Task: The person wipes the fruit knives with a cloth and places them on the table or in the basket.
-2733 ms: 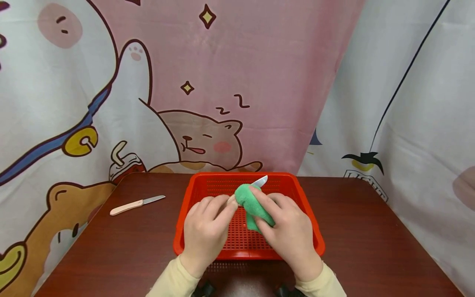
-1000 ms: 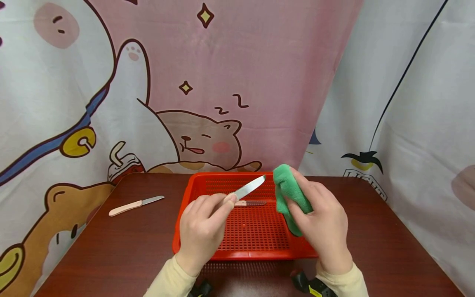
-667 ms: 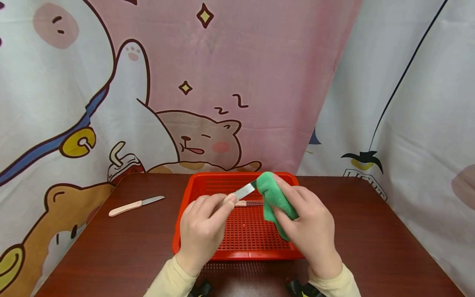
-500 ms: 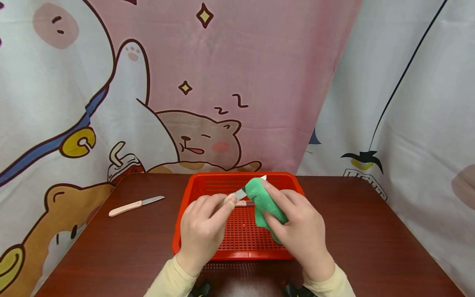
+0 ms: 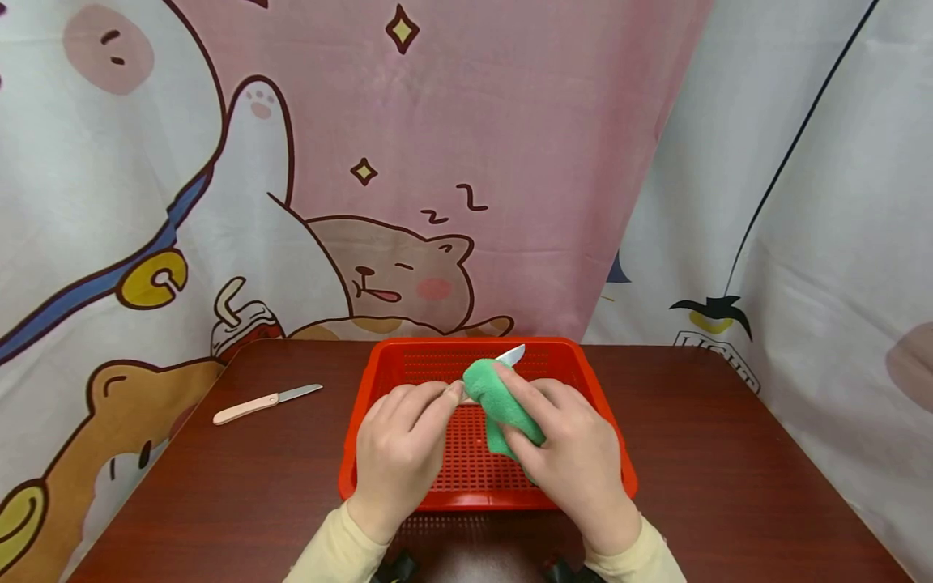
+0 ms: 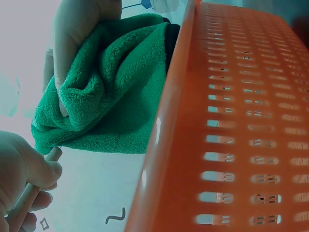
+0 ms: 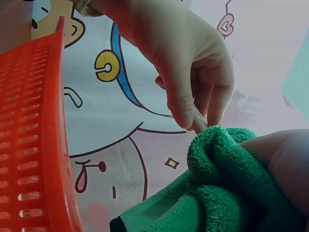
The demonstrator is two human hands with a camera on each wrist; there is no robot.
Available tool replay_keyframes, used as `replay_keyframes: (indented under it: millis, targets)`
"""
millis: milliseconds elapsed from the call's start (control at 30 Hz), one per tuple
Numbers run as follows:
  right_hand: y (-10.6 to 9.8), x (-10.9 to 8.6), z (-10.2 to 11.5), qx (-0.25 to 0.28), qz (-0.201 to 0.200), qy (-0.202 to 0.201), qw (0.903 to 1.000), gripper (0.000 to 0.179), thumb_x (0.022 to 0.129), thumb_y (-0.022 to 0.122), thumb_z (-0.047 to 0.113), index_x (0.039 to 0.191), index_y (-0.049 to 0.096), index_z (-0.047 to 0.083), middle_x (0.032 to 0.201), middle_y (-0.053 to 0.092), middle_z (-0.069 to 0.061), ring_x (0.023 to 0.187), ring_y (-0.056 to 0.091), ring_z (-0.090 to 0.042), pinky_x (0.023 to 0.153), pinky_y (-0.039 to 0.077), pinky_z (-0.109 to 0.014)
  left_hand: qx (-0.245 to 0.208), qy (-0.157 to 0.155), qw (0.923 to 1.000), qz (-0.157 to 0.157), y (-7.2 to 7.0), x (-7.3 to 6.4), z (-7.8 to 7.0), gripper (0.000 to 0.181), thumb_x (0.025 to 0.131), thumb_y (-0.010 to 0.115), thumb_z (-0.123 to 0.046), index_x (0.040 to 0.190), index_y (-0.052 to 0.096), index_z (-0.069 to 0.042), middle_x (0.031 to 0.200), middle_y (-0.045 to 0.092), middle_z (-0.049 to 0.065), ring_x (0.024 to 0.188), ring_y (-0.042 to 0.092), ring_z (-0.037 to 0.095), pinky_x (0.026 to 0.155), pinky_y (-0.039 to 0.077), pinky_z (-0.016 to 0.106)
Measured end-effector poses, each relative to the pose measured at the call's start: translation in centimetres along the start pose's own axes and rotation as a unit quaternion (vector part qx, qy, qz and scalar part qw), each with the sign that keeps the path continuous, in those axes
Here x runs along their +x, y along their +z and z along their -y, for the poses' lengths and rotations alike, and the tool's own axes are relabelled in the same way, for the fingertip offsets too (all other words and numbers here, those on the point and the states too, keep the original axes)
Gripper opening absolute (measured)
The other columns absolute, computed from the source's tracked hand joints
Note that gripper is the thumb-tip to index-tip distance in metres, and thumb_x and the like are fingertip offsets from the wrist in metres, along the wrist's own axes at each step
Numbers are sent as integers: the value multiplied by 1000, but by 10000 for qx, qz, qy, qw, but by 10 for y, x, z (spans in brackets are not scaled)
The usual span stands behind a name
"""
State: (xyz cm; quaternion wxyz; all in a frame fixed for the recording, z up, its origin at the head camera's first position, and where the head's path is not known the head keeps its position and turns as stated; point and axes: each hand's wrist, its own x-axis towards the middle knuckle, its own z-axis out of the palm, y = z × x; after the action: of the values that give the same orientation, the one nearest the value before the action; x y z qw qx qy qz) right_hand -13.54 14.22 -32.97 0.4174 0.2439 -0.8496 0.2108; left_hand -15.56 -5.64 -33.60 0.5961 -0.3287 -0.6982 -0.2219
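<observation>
My left hand grips the light handle of a knife, seen as a handle in the left wrist view. My right hand pinches a folded green cloth round the knife's blade. Only the blade's tip shows past the cloth, pointing up and right. Both hands are over a red plastic basket. In the right wrist view the green cloth covers the blade up to the left hand's fingers. A second knife inside the basket is almost wholly hidden behind the cloth.
Another knife with a pale handle lies on the brown table, left of the basket. A printed curtain hangs behind the table's far edge.
The right hand brought the cloth from beside the blade's tip left and down along the blade to the handle end. The left hand keeps its hold on the knife, nearly still.
</observation>
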Motion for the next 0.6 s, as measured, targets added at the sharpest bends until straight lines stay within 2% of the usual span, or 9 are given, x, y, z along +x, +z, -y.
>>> replay_keyframes:
  millis: [167,333,600]
  targets:
    - [2,0,1,-74,-16,8,10000,64,75,81,16,134,63,31,94,65,-1,75,59,-15,48,49,-32,-14,18,10000,-65,0,0,-1,15,99,59,-10,98,73,-4,88,70,6,69,63,22,56,52,33]
    - [4,0,0,-117,-48,-24,9999,64,75,81,15,134,63,31,93,65,-2,75,59,-17,48,50,-33,-49,57,9998,-179,0,1,-2,12,97,62,-8,96,73,-4,87,70,6,67,63,22,56,52,32]
    - [2,1,-7,-229,-137,76,9996,61,75,79,13,132,65,29,93,65,-4,74,59,-20,49,51,-36,-81,-48,9999,-125,1,1,-1,13,98,62,-10,94,73,-3,87,70,7,66,62,22,55,52,33]
